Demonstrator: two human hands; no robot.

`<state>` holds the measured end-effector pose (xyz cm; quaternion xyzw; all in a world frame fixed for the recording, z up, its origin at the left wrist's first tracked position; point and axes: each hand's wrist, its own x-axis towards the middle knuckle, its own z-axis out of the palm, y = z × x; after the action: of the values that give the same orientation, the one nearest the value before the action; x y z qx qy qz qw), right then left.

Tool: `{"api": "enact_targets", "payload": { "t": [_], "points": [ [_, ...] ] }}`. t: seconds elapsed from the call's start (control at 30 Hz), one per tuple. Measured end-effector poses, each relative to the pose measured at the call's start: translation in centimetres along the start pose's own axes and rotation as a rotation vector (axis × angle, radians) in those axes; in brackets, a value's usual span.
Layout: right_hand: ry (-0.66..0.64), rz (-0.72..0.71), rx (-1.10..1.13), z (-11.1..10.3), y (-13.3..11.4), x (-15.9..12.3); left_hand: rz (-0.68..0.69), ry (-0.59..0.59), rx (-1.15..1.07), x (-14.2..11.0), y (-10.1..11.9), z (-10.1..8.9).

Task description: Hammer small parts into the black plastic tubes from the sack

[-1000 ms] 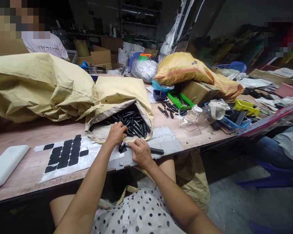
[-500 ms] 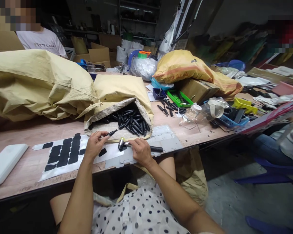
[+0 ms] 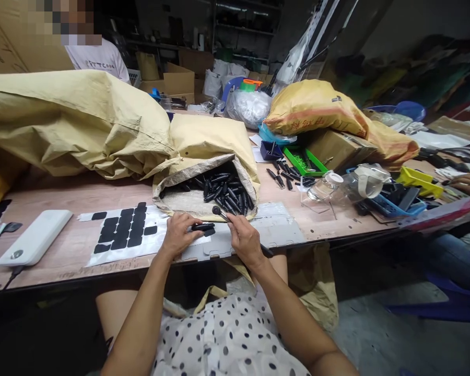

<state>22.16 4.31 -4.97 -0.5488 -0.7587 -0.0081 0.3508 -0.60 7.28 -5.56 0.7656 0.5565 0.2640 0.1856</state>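
Note:
My left hand (image 3: 180, 232) is closed on a slim black tube-like piece (image 3: 203, 227), level just above the grey board (image 3: 278, 222) at the table edge; contact with the board cannot be made out. My right hand (image 3: 245, 237) grips a small hammer (image 3: 216, 211) by its handle. Its head points up and left in front of the sack mouth, and the black handle end shows below the wrist. Many similar black pieces (image 3: 229, 193) fill the open mouth of a beige sack (image 3: 215, 133). Left of my left hand lies a white sheet with black rounded patches (image 3: 121, 227).
A white power bank (image 3: 35, 237) with a cable lies at the left. Behind stands a large beige sack (image 3: 74, 125). To the right are a green tray (image 3: 305, 162), a clear bottle (image 3: 325, 187) and a blue basket (image 3: 405, 203). A person (image 3: 97, 60) is across the table.
The hammer head has risen off the board and turned upward in my right hand. My left hand has brought the black piece down and right, now level. The camera view has shifted left.

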Motion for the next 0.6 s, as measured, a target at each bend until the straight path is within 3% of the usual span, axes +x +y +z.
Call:
{"api": "enact_targets", "payload": {
  "t": [0.33,0.6],
  "points": [
    [-0.135,-0.004,0.216,-1.7,-1.6,-1.4,-0.073,-0.042,-0.041,-0.3,1.3,0.5],
    [-0.206,-0.030,0.136,-1.8,-2.1,-1.6,-0.088,-0.056,-0.037,-0.2,1.5,0.4]
  ]
}}
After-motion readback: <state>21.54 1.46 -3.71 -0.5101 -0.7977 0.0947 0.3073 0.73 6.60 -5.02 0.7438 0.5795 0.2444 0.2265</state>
